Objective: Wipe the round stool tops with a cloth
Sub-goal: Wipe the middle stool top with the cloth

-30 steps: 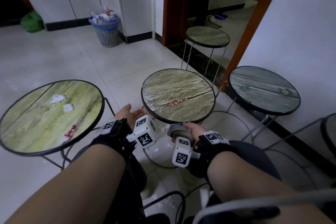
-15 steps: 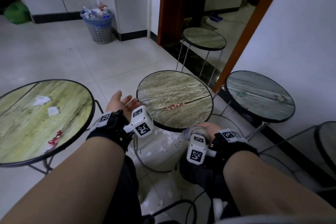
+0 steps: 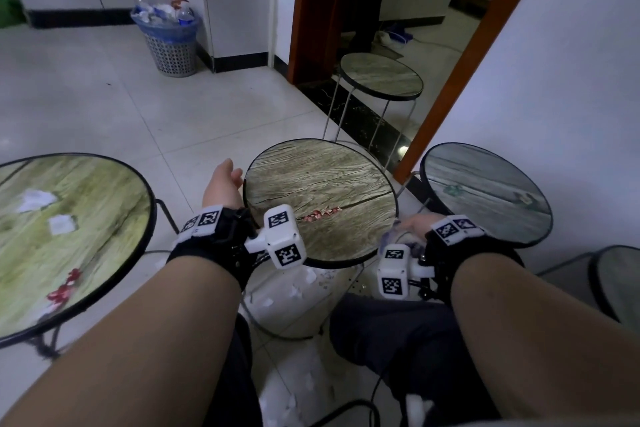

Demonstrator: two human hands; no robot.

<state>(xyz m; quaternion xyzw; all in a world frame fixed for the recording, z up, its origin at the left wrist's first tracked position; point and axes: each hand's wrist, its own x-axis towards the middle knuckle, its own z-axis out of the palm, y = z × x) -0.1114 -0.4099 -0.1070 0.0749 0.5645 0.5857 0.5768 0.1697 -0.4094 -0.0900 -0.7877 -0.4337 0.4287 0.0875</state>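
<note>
The middle round stool [image 3: 311,173] has a wood-grain top with red crumbs [image 3: 322,213] near its front. My left hand [image 3: 223,184] hovers with relaxed fingers just beside its left rim, holding nothing. My right hand [image 3: 417,224] sits at the stool's front right rim and grips a bunched pale grey cloth [image 3: 389,236], partly hidden by the wrist tracker. The left stool [image 3: 107,191] carries white paper scraps [image 3: 34,199] and red bits [image 3: 64,288]. The right stool [image 3: 485,180] shows small smudges.
Another stool [image 3: 381,76] stands in the doorway behind. The rim of one more stool [image 3: 620,281] shows at the far right. A full waste basket [image 3: 169,42] is by the back wall. White scraps [image 3: 298,291] litter the floor under the middle stool. A cable [image 3: 346,406] lies near my legs.
My left hand moved forward along the middle stool's left rim. My right hand, still gripping the cloth, shifted right to the stool's front right edge.
</note>
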